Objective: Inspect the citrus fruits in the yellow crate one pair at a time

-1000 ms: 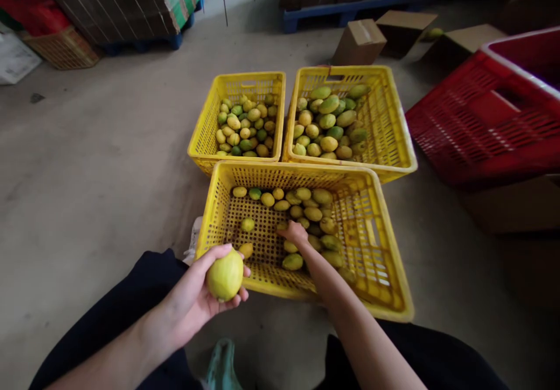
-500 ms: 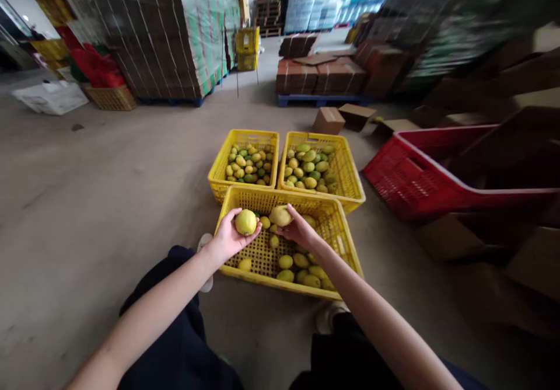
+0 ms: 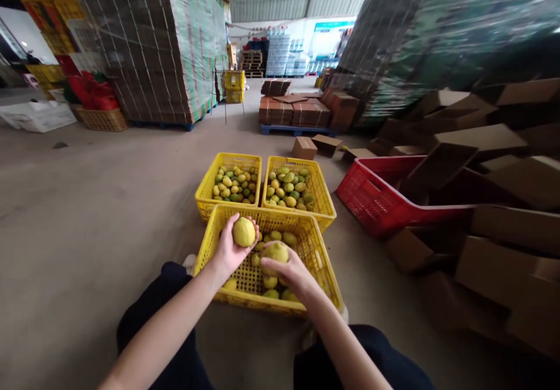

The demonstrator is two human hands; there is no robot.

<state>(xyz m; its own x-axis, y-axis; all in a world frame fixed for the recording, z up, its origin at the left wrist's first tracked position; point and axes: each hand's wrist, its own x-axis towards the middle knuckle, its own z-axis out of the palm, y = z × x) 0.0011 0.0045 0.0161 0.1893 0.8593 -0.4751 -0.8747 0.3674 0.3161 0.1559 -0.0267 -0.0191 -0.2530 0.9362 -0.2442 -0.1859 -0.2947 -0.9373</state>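
My left hand point(image 3: 231, 245) curls around a yellow lemon point(image 3: 244, 232), its fingers behind the fruit. A second, greenish-yellow lemon point(image 3: 275, 253) is gripped in my right hand point(image 3: 289, 268), the thumb across its near side. Both hands are over the near yellow crate point(image 3: 321, 261), which has a perforated floor. Several lemons point(image 3: 289, 239) lie inside it, mostly toward the right, and my right hand and forearm hide some of them. One more lemon point(image 3: 230, 285) shows at the crate's near left, partly behind my left wrist.
Beyond the near crate, a left yellow crate point(image 3: 199, 200) and a right yellow crate point(image 3: 326, 206) hold many yellow and green lemons. On the right, a red crate point(image 3: 371, 203) stands among cardboard boxes point(image 3: 494, 267). Wrapped pallet stacks point(image 3: 144, 51) rise farther back.
My view has tilted up and turned a little right. My right hand has turned its lemon and drawn it nearer to me. The left hand still holds its lemon, now more upright.
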